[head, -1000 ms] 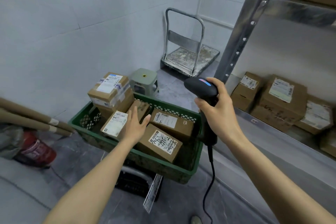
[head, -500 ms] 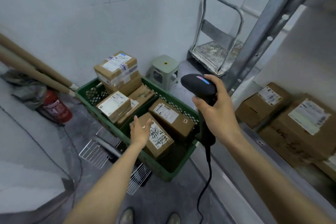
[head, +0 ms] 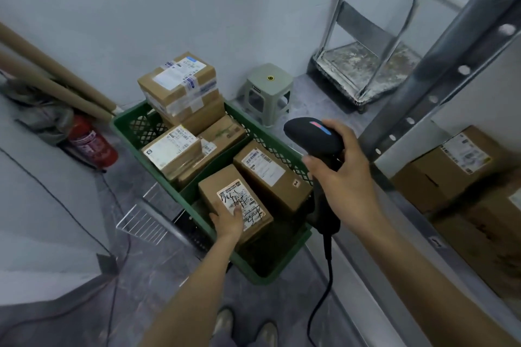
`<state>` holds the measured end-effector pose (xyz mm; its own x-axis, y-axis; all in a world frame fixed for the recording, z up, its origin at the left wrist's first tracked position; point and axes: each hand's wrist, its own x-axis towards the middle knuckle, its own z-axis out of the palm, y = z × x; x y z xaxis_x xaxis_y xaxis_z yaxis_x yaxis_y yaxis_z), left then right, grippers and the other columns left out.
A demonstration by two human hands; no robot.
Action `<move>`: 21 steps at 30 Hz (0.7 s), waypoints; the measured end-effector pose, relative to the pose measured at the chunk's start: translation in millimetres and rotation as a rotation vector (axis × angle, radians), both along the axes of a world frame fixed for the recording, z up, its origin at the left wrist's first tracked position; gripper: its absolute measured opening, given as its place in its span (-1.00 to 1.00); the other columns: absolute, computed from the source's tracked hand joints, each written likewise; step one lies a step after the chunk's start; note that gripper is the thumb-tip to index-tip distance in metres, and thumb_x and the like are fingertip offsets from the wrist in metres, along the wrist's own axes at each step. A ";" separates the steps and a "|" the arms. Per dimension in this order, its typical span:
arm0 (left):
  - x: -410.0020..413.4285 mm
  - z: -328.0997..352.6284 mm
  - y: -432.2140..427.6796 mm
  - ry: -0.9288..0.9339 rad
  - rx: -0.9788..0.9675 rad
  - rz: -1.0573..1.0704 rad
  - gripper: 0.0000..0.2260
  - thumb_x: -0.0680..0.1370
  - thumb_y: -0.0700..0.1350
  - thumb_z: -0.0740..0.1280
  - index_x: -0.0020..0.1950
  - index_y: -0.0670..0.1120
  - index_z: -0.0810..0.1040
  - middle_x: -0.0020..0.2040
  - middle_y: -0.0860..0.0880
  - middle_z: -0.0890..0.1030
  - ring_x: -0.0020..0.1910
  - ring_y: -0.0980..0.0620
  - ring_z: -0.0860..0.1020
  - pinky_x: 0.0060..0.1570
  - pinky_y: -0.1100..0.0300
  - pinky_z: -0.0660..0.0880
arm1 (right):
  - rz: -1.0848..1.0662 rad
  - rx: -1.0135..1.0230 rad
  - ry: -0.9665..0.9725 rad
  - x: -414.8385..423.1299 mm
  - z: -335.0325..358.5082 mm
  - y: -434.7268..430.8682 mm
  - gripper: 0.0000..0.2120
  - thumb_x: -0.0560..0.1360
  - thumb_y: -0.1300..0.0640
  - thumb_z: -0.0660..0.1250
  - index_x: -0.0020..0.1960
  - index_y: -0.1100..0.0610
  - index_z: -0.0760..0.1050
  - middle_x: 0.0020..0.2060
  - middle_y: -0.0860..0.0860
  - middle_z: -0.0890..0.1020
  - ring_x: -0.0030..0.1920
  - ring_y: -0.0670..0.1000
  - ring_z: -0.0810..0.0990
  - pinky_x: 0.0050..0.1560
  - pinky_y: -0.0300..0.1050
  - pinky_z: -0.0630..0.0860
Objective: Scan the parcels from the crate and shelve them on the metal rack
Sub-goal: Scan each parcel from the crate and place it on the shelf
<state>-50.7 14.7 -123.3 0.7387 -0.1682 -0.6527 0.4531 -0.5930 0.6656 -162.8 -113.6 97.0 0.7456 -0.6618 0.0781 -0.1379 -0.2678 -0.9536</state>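
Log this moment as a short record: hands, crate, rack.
left hand: grips the near end of the scribbled-label parcel, which lies in the crate
right hand: holds the black scanner, above the crate's right rim
green crate: several parcels inside, stacked highest at the far end
metal rack: boxes on its lower shelf

My left hand (head: pixel 227 221) has dropped from the labelled parcels at the green crate's (head: pixel 158 169) left edge onto the scribbled-label parcel (head: pixel 225 194) at its near corner, gripping it.
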 end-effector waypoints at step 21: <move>-36.9 -47.4 -36.6 -0.107 0.079 0.136 -0.37 0.65 0.01 0.08 0.51 0.19 -0.33 0.56 -0.17 -0.21 0.52 -0.29 -0.04 0.43 -0.25 0.10 | 0.028 -0.011 0.006 12.8 -51.7 -26.4 -0.52 0.46 0.28 0.42 0.19 -0.19 0.38 -0.07 -0.50 0.50 -0.01 -0.37 0.53 -0.09 -0.51 0.43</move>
